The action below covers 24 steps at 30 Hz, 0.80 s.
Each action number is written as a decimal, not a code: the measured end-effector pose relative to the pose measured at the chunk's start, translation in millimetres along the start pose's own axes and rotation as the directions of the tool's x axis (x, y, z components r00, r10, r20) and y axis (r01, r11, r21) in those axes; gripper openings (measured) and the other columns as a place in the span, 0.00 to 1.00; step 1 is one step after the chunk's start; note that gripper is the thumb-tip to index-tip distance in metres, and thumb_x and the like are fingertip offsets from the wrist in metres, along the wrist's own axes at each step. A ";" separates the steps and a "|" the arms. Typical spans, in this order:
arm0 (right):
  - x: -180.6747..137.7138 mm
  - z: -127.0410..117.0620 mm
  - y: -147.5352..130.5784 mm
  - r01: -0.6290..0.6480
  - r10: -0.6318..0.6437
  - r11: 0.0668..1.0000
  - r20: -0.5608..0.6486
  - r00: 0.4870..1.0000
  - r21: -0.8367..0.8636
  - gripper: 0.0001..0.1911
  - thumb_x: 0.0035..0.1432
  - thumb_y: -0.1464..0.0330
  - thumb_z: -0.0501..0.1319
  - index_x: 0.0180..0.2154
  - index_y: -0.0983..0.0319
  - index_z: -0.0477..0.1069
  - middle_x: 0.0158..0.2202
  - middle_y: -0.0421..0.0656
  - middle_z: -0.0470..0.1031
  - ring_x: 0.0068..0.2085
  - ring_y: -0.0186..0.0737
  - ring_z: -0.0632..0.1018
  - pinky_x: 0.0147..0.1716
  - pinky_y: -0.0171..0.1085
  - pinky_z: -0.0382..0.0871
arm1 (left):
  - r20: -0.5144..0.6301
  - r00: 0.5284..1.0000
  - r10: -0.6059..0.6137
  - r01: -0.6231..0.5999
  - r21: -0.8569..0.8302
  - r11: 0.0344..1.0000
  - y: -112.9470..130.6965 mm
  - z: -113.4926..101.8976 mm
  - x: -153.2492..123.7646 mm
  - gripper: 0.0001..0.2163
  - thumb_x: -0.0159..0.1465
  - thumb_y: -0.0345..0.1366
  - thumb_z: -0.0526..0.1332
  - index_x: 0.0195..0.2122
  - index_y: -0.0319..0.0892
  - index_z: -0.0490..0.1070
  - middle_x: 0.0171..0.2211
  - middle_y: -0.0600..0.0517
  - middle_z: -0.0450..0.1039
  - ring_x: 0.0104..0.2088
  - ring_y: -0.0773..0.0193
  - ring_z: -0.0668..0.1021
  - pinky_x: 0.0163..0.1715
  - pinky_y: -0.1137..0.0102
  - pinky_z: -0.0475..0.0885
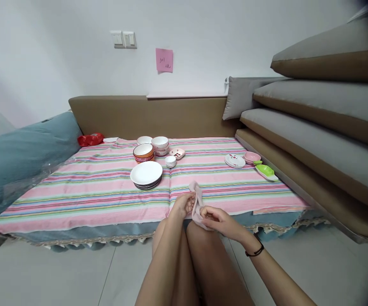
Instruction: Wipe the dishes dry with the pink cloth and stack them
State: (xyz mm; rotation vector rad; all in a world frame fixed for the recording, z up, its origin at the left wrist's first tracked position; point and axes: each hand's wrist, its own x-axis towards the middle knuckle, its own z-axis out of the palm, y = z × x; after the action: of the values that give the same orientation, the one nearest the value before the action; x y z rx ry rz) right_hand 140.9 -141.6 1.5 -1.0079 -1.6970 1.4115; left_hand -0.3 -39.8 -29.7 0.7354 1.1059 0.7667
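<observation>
A limp, pale pink piece of cloth (196, 214) hangs above my knees, bent into a narrow loop; its exact kind is unclear. My left hand (184, 205) has its fingers curled against the cloth's left side. On the other side, my right hand (217, 219) pinches the lower part between thumb and fingers. A dark band circles my right wrist. Beyond my hands lies a pink striped sheet (107, 204). Nearest on it, to the left, is a stack of white plates with dark sides (146, 173).
Behind the plates stand orange-sided bowls (143, 151), white bowls (160, 143), small dishes (170, 161) and a patterned dish (177, 153). To the right are flowered plates (234, 160), pink bowls (252, 157) and a green dish (266, 171). Stacked grey cushions (317, 123) border the right; a red bag (91, 139) lies far left.
</observation>
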 end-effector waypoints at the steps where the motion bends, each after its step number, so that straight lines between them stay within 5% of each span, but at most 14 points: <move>1: -1.8 5.6 -1.8 0.006 -0.006 1.000 0.010 1.000 -0.028 0.17 0.59 0.55 0.58 0.29 0.60 0.59 0.28 0.36 0.57 0.29 0.32 0.60 0.29 0.32 0.52 | -0.015 1.000 0.012 -0.011 0.051 0.999 -0.9 -2.0 -4.3 0.06 0.56 0.32 0.62 0.25 0.38 0.65 0.17 0.56 0.64 0.16 0.73 0.67 0.19 0.77 0.64; 7: -14.6 29.4 6.3 0.042 -0.064 0.984 -0.124 0.990 -0.175 0.11 0.59 0.64 0.55 0.27 0.60 0.56 0.30 0.38 0.59 0.33 0.34 0.62 0.33 0.33 0.54 | -0.065 0.986 0.157 -0.115 0.424 0.898 -1.8 -7.8 -28.1 0.06 0.62 0.31 0.54 0.28 0.40 0.65 0.19 0.57 0.65 0.18 0.74 0.67 0.21 0.78 0.61; 13: -32.1 57.1 24.5 -0.003 -0.030 0.980 -0.159 0.987 -0.199 0.08 0.49 0.75 0.53 0.24 0.61 0.52 0.36 0.40 0.64 0.29 0.31 0.62 0.28 0.32 0.54 | -0.031 0.997 0.073 -0.020 0.791 0.612 -4.1 -1.4 -38.5 0.15 0.46 0.37 0.69 0.15 0.41 0.62 0.14 0.53 0.63 0.24 0.59 0.73 0.27 0.69 0.63; 16: -38.2 63.8 31.3 -0.028 -0.013 0.968 -0.160 0.987 -0.250 0.10 0.47 0.77 0.52 0.23 0.60 0.51 0.33 0.39 0.65 0.27 0.31 0.61 0.26 0.33 0.53 | -0.066 0.988 0.142 -0.015 0.861 0.508 -12.4 4.4 -39.3 0.13 0.43 0.32 0.69 0.16 0.42 0.62 0.20 0.52 0.68 0.29 0.57 0.73 0.31 0.67 0.63; 20: -43.9 59.6 38.3 -0.039 -0.011 0.974 -0.222 0.975 -0.224 0.09 0.49 0.75 0.54 0.23 0.60 0.55 0.29 0.39 0.65 0.29 0.33 0.65 0.28 0.33 0.57 | -0.062 0.945 0.320 -0.109 0.866 0.488 -16.2 9.0 -42.2 0.06 0.55 0.33 0.59 0.23 0.41 0.64 0.26 0.50 0.70 0.31 0.61 0.72 0.31 0.69 0.62; 24: -39.5 44.9 43.5 -0.053 0.079 0.993 -0.263 0.962 0.103 0.11 0.59 0.60 0.56 0.30 0.60 0.69 0.40 0.45 0.74 0.40 0.42 0.75 0.38 0.39 0.68 | 0.025 0.904 0.427 -0.279 0.791 0.544 -4.5 13.0 -55.7 0.06 0.60 0.36 0.53 0.29 0.41 0.64 0.29 0.53 0.68 0.31 0.65 0.70 0.30 0.73 0.63</move>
State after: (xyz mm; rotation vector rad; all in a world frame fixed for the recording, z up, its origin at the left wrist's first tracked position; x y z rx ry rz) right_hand 124.8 -192.2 -50.0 -1.1539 -1.3991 1.3189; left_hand -1.6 -90.3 -2.5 1.7263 1.4915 0.6673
